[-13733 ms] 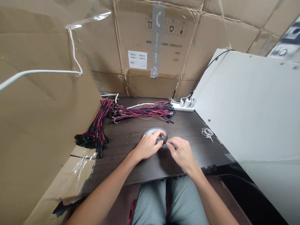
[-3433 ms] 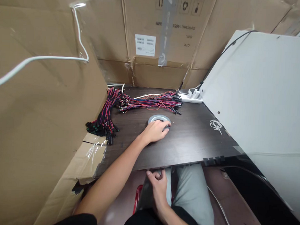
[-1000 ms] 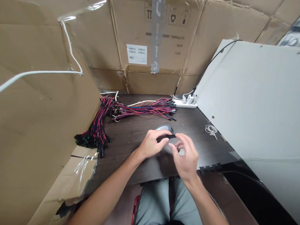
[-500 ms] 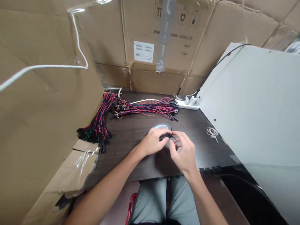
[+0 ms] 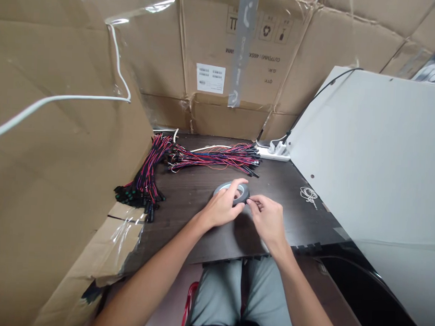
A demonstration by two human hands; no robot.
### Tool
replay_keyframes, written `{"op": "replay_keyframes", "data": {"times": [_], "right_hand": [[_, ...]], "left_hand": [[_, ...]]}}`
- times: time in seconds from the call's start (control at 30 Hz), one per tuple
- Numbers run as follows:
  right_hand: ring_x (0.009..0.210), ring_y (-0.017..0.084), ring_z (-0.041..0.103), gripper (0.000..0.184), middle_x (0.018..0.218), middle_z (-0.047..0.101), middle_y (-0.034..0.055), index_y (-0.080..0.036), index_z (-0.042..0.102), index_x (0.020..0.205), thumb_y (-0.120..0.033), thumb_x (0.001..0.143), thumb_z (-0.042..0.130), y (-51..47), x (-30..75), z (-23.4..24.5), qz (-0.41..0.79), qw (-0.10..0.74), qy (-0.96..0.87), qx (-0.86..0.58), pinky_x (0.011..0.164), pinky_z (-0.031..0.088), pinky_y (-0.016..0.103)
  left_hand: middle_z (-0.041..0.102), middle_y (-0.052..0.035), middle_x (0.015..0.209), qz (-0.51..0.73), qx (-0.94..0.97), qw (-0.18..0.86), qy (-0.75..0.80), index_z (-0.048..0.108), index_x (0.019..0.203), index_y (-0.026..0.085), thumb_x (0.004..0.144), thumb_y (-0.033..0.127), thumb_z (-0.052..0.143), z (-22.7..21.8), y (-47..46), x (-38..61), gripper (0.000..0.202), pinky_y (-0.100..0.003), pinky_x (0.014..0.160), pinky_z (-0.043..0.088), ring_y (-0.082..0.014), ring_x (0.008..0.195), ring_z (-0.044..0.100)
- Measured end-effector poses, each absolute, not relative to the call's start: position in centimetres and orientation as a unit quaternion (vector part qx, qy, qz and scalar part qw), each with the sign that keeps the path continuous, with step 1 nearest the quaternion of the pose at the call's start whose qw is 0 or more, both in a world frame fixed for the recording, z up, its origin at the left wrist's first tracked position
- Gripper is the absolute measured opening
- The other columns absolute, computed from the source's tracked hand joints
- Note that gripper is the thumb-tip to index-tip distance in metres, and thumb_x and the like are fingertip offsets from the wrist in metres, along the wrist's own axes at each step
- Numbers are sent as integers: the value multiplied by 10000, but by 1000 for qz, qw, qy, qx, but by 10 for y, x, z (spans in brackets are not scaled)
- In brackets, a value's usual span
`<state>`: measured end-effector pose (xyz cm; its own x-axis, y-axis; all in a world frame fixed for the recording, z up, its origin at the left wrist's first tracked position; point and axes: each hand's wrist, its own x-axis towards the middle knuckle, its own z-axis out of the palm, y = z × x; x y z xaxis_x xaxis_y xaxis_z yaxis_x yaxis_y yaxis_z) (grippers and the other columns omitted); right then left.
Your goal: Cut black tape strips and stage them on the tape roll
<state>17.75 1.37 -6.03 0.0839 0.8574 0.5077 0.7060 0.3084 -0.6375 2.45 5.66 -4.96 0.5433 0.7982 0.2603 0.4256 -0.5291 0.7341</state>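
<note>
A roll of dark grey tape (image 5: 221, 186) with a pale inner core lies low over the dark tabletop, in front of me. My left hand (image 5: 219, 208) grips the roll, with some fingers over its core and the thumb at its near side. My right hand (image 5: 269, 218) is closed in a pinch at the roll's right edge, where the tape's end seems to be between thumb and forefinger. The fingertips cover most of that end.
Bundles of red and black wires lie at the back (image 5: 214, 158) and on the left (image 5: 147, 174). A white power strip (image 5: 273, 154) sits behind on the right, near a coiled white cord (image 5: 309, 196). Cardboard walls (image 5: 164, 60) and a white panel (image 5: 369, 150) enclose the table.
My left hand's fingers have spread over the roll, exposing its core. My right thumb and forefinger have closed into a pinch at the roll's edge. The view has shifted slightly.
</note>
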Motion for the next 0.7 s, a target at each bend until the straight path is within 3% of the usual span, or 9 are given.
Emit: {"op": "replay_keyframes", "data": {"times": [0.2,0.4,0.57,0.7], "right_hand": [[595,145,589,171,717,678,23,-186,657,727,-233,860,560,14,183,-53,103,437,-708,-545,594,439,257],[692,158,623,159,772,685,31,-188,664,749,-223,869,566,14,185,-53,88,444,-723,-522,622,450,263],[681,150,617,150,769,684,19,-191,663,746,-201,866,574,17,187,-53,68,438,-732,-517,608,443,260],[672,147,603,156,771,681,20,-191,657,753,-201,874,559,23,190,-51,64,438,-735,-514,619,448,272]], "left_hand": [[594,20,713,308,800,330,395,477,1188,160,806,241,513,-48,58,24,392,-236,652,443,-125,649,563],[602,5,647,335,792,289,420,643,893,128,760,211,560,-50,62,27,177,-215,582,398,-95,564,508],[579,8,605,338,807,265,406,664,750,128,772,187,552,-49,63,27,129,-217,569,364,-90,556,479],[538,14,566,317,821,257,400,636,624,128,809,196,514,-46,61,26,232,-229,557,311,-84,538,433]]}}
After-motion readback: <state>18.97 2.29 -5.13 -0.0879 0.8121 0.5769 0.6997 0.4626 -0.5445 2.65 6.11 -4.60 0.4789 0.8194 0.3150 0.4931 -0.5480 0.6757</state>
